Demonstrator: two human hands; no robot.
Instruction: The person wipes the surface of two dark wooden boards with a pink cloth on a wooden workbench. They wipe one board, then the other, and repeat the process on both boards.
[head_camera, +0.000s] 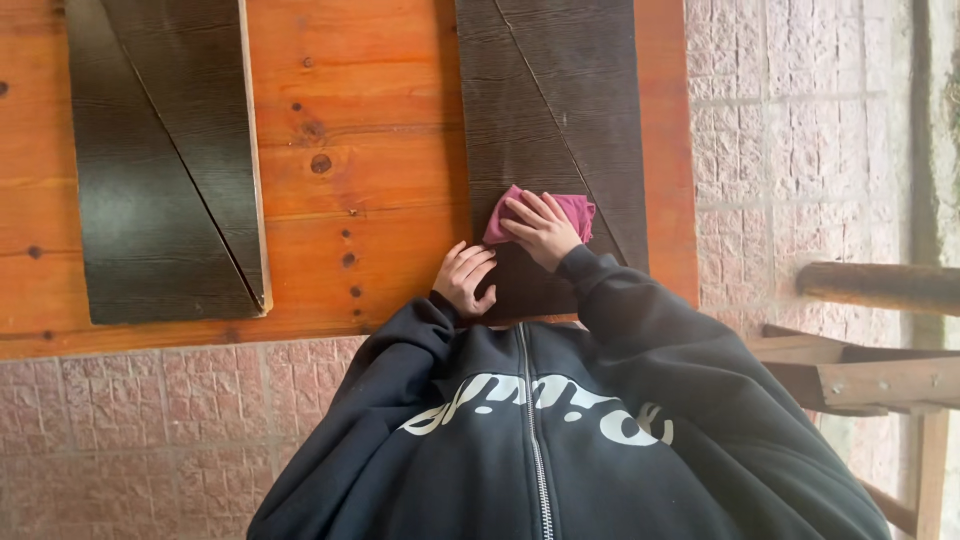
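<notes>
A: What was seen from the left across?

B: One dark panel (160, 170) was laid at 10 o'clock on the orange table (370, 120), untouched. Towards the middle, the left hand (466, 280) was rested with its fingers curled loosely at the near left edge of a second dark panel (550, 100); nothing was grasped in it.

A: And the cloth?

B: The magenta cloth (575, 208) was pressed flat on that second panel under the right hand (540, 232), at 1 o'clock from the left hand. It was held down by spread fingers, not bunched.

A: Which step was judged to be in hand?

B: Wiping of the right panel's lower part, it was judged. For a further stroke, even pressure would be called for, with the panel steadied by the left hand.

A: What was counted?

B: Two panels, one cloth, two hands, one table. A wooden frame (870, 370) was noted at 3 o'clock.
</notes>
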